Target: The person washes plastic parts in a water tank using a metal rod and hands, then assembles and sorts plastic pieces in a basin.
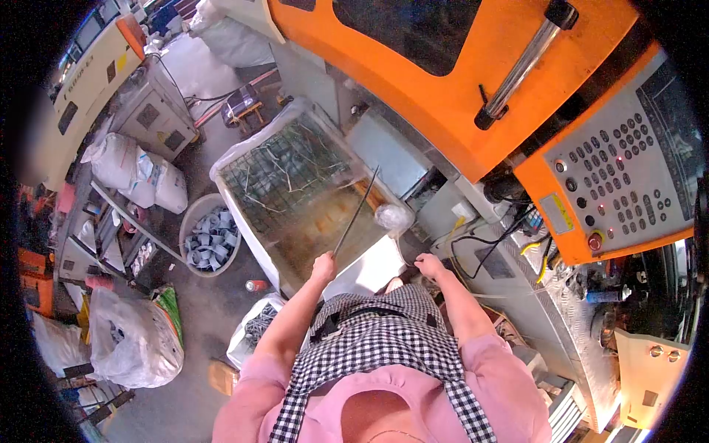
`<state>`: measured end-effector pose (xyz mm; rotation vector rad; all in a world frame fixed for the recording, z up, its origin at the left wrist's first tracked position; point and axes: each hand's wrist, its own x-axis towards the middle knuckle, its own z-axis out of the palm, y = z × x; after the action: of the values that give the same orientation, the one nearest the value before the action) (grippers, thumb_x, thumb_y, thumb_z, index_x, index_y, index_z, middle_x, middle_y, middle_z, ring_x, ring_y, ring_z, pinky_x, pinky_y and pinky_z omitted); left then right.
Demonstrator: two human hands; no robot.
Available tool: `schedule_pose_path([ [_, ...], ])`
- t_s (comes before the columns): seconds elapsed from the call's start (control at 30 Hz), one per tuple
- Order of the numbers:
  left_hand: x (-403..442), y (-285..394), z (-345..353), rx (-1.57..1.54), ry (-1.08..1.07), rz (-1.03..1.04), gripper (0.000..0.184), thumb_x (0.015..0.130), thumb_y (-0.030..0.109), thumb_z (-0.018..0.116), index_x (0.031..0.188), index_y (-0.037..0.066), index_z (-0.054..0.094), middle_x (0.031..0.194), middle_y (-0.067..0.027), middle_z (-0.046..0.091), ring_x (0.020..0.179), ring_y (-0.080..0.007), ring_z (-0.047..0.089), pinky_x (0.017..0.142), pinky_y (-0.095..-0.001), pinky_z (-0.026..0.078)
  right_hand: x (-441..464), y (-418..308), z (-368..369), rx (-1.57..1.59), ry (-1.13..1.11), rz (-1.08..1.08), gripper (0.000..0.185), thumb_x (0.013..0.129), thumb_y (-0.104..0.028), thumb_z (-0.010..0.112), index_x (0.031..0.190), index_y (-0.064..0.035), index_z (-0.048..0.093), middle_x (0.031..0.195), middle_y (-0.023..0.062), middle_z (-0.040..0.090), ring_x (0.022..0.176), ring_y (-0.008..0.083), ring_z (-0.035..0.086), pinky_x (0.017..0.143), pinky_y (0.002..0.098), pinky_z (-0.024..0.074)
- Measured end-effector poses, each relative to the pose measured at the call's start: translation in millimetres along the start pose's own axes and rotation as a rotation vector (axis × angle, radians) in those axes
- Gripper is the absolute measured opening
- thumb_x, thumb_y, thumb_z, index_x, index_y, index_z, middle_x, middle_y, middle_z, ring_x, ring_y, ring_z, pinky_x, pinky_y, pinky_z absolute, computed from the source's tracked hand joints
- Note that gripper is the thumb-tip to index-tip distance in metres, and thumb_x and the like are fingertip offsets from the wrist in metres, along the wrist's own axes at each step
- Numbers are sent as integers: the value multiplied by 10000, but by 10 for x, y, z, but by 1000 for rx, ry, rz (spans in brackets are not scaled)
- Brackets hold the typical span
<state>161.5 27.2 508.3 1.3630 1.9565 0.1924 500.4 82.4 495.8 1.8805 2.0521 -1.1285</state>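
Note:
My left hand (323,267) is closed round the lower end of a long thin dark rod (357,212), which slants up and to the right over a large water-filled tub (258,247). Murky water and a mesh with pale strands show inside the tub. On the right, my right hand (428,266) is pinched at the end of a thin line or wire, too fine to make out well. Near it, a clear plastic bag (394,217) lies at the tub's right corner. A white sheet (367,267) is between my hands.
An orange machine (450,96) with a button panel (609,177) stands at the right. Left of the tub are a round bin (185,235) of grey parts, a can (255,286), white sacks (140,173) and a plastic bag (136,340). Cables hang near my right hand.

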Motion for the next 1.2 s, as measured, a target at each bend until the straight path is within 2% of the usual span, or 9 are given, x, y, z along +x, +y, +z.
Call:
schedule_pose_path([
  [0.03, 19, 64, 13, -106, -29, -76, 229, 848, 222, 456, 933, 51, 583, 948, -243, 602, 924, -422, 566, 801, -498, 453, 22, 85, 14, -6, 2, 27, 325, 813, -289, 579, 1000, -28, 631, 1036, 164, 619, 988, 325, 570, 868, 395, 444],
  [0.2, 179, 102, 180, -15, 0, -19, 225, 843, 215, 466, 930, 49, 592, 943, -241, 604, 925, -408, 573, 810, -479, 459, 0, 502, 84, -69, 3, 22, 310, 815, -304, 567, 991, -59, 638, 1035, 155, 616, 967, 323, 574, 850, 399, 450],
  [0.3, 211, 152, 196, -22, -2, -16, 224, 842, 215, 471, 925, 51, 600, 935, -237, 607, 923, -402, 576, 813, -470, 460, -112, 524, 6, -20, -24, 113, 307, 816, -306, 563, 963, -48, 640, 985, 157, 628, 937, 318, 580, 820, 398, 458],
  [0.4, 222, 175, 220, -54, 4, -8, 224, 841, 220, 483, 917, 51, 608, 926, -236, 610, 918, -401, 578, 812, -466, 461, -92, 579, 20, -69, -16, 41, 306, 810, -302, 565, 952, -41, 638, 987, 161, 624, 935, 320, 579, 819, 406, 455],
  [0.6, 221, 191, 232, -61, -7, -10, 219, 832, 224, 512, 909, 46, 614, 922, -236, 610, 912, -402, 579, 806, -463, 462, 13, 432, -6, -29, 16, -18, 296, 794, -285, 566, 955, -46, 636, 995, 156, 623, 942, 323, 577, 831, 409, 450],
  [0.83, 277, 137, 280, -59, -4, -8, 209, 811, 210, 537, 899, 35, 608, 896, -249, 607, 905, -413, 577, 794, -471, 460, 67, 51, -89, 20, 42, 16, 320, 803, -264, 570, 1017, -31, 617, 1018, 170, 623, 975, 311, 579, 861, 391, 447],
  [1.2, 234, 141, 231, -55, -29, -19, 186, 812, 185, 529, 892, 37, 609, 887, -255, 604, 892, -423, 577, 786, -467, 464, 158, -322, 9, 38, 5, -168, 309, 813, -214, 562, 1051, -24, 609, 1048, 175, 613, 982, 321, 577, 859, 388, 450],
])
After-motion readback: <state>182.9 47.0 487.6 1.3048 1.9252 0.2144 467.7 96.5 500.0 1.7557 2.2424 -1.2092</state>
